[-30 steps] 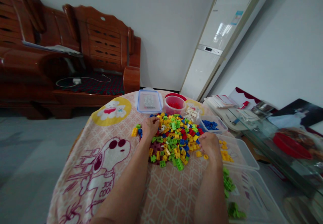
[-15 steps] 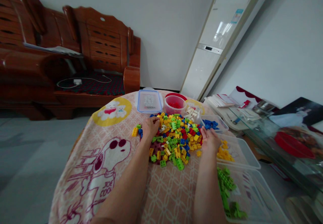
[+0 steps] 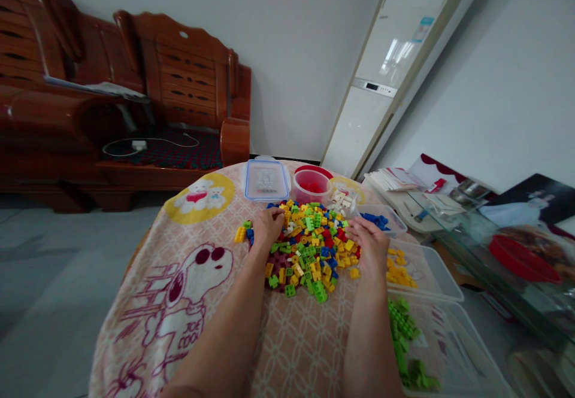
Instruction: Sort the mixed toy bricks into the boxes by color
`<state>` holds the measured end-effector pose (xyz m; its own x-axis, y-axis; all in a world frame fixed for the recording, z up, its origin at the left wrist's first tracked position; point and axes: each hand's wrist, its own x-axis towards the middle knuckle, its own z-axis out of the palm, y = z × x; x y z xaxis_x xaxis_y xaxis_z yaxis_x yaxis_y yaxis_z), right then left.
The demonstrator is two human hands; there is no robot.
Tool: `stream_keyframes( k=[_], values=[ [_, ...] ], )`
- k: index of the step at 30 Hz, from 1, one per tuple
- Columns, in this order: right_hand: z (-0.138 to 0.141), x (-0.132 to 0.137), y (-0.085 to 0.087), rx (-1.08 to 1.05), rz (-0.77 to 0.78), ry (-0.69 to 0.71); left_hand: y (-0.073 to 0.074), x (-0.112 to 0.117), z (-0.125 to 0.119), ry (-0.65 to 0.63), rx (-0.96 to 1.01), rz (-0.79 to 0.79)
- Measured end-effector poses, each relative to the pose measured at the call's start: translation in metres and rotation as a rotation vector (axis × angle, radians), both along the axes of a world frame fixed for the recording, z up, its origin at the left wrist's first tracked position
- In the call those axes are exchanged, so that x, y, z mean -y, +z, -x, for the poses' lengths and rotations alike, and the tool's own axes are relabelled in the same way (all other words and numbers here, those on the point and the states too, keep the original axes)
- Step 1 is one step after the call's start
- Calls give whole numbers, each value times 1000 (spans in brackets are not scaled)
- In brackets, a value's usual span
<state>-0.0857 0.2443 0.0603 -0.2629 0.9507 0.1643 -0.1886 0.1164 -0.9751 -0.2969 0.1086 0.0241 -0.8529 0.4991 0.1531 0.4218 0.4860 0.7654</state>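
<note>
A heap of small bricks [image 3: 312, 248] in yellow, green, blue and red lies on a round table covered with a pink cartoon cloth [image 3: 179, 290]. At the heap's left edge rests my left hand [image 3: 267, 227], its fingers curled in; whether they hold a brick is hidden. My right hand [image 3: 371, 239] lies palm down at the heap's right edge with its fingers stretched onto the bricks, beside a clear tub of blue bricks [image 3: 387, 221]. A few loose yellow and blue bricks [image 3: 242, 232] lie just left of my left hand.
Behind the heap stand a clear box with a blue-rimmed lid [image 3: 266, 181], a red tub [image 3: 311, 185] and some white pieces [image 3: 340, 199]. Clear tubs of yellow bricks [image 3: 422, 266] and green bricks [image 3: 444, 350] sit on the right. A wooden sofa [image 3: 135, 93] is at the back left, a glass table [image 3: 503, 266] at the right.
My right hand moved from the yellow tub's edge up and left to the heap, turned edge-on with its fingers out, then turned palm down onto the bricks. My left hand stayed put.
</note>
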Motion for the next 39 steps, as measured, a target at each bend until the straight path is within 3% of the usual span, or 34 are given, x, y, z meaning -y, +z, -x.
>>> stream_keyframes(
  k=[4, 7, 11, 15, 21, 26, 34, 39],
  values=[
    [-4, 14, 11, 464, -37, 328, 3, 0, -1, -8, 9, 6],
    [-4, 23, 13, 721, -77, 485, 5, 1, -2, -9, 19, 12],
    [2, 29, 8, 879, -105, 550, 6, 1, -2, -3, 24, 18],
    [7, 28, 1, 890, -101, 538, 6, 1, -2, 2, 25, 16],
    [3, 23, -2, 788, -34, 530, 6, 1, -2, 2, 26, 12],
    [0, 20, -1, 534, -22, 448, 5, 1, -2, 9, 25, 15],
    [10, -7, -25, 20, 146, -14, 4, 0, -1, -2, 24, 15],
    [6, -26, -39, -285, 99, -184, 3, 0, -1, -5, 16, 1]
  ],
)
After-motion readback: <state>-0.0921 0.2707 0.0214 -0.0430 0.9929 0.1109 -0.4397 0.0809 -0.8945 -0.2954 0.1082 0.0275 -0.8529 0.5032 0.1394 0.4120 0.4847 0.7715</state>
